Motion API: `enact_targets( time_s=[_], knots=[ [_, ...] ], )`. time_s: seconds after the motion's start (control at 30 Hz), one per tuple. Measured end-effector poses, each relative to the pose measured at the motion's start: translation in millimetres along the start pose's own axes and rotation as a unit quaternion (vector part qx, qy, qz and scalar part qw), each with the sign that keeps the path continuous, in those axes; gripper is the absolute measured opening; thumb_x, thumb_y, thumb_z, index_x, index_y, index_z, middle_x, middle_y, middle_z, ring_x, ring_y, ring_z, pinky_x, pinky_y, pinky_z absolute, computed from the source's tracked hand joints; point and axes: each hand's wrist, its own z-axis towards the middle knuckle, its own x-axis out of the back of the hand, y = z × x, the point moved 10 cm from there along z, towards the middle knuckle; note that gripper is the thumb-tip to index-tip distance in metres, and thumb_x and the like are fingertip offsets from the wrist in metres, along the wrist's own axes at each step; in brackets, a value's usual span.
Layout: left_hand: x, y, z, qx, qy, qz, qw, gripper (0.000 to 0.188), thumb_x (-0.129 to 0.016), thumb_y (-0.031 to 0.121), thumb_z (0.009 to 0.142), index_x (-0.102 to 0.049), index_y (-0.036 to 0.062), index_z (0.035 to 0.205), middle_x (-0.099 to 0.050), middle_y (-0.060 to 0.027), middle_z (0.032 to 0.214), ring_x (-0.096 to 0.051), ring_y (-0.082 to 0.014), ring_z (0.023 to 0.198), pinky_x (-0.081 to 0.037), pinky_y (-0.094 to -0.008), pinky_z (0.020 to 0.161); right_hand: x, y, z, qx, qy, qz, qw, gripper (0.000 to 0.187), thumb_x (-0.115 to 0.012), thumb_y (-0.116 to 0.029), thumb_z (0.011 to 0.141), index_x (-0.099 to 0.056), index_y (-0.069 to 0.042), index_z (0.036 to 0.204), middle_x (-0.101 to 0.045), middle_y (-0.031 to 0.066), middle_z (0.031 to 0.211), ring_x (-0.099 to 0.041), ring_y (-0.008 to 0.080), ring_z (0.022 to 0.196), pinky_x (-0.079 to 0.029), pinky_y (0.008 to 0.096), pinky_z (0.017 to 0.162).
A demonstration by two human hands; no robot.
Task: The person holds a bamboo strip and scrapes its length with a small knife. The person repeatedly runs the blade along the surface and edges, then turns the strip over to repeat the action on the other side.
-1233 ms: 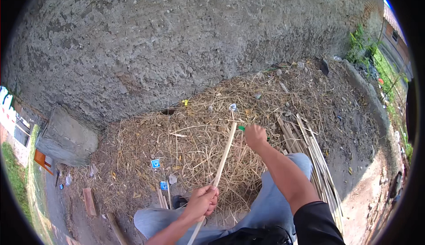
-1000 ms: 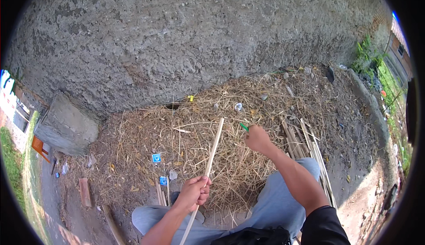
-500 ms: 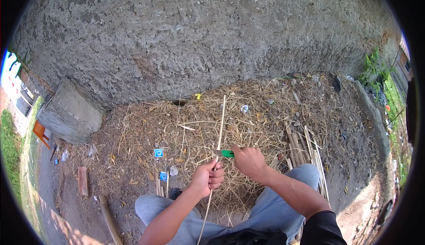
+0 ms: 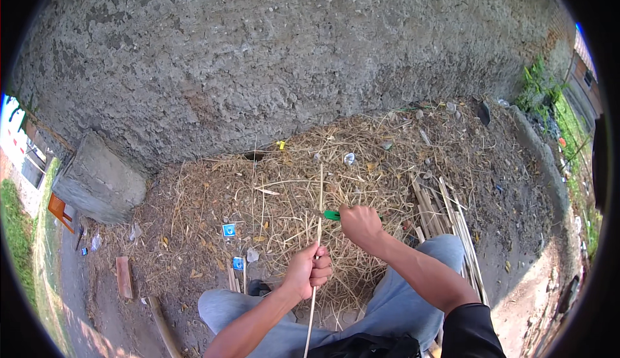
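Observation:
A thin pale strip [image 4: 321, 187] that looks like split bamboo stands lengthwise in front of me, its lower end running down between my knees. My left hand [image 4: 309, 273] is closed round it below its middle. In my right hand [image 4: 361, 226] is a knife with a green handle [image 4: 332, 215], held in a closed grip. Its short dark blade lies against the strip, above my left fist. My right fingers hide most of the handle. Pale shavings [image 4: 345, 267] are heaped on the ground beneath my hands.
A rough grey wall [image 4: 278, 54] rises ahead. Several long split strips [image 4: 460, 229] lie beside my right knee. A concrete block [image 4: 100, 177] stands at the left, with a reddish brick-like piece [image 4: 124, 277] and a wooden stick [image 4: 163, 326] nearer me. Blue packets [image 4: 229, 230] litter the ground.
My left hand has drawn the strip down toward me, so its top end sits lower. The knife has stayed nearly in place, and the gap between blade and left fist has widened.

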Motion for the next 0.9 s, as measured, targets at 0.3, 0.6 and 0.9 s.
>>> enact_targets(
  time_s=[0.3,0.6,0.9],
  knots=[
    [12,-37,-19,0.078,0.014,0.050,0.996,0.030,-0.030,0.034,0.105,-0.039,0.0168,0.081,-0.024,0.0083,0.058,-0.018,-0.0037,0.043,-0.010,-0.0228,0.036,-20,57,12,-0.093,-0.047,-0.024,0.994,0.009,-0.058,-0.004,0.083,-0.064,0.002,0.088,-0.069,0.0179,0.083,-0.071,0.0324,0.076,-0.057,0.0429,0.066],
    [30,-19,-30,0.065,-0.053,0.032,0.996,0.033,-0.034,0.039,0.105,-0.042,0.0147,0.084,-0.026,0.0073,0.059,-0.019,-0.0032,0.043,-0.013,-0.0209,0.036,-25,116,6,-0.215,-0.089,0.015,0.972,0.014,-0.061,-0.006,0.080,-0.069,0.001,0.088,-0.070,0.0201,0.092,-0.070,0.0349,0.087,-0.057,0.0428,0.074],
    [34,11,-11,-0.059,0.032,0.113,0.991,0.019,-0.056,0.021,0.099,-0.040,0.0197,0.110,-0.048,-0.0016,0.086,-0.028,-0.0025,0.048,-0.014,-0.0181,0.039,26,46,9,-0.133,0.007,0.095,0.986,0.017,-0.060,-0.004,0.074,-0.060,0.004,0.089,-0.065,0.0242,0.079,-0.066,0.0424,0.074,-0.053,0.0514,0.065]
  ],
)
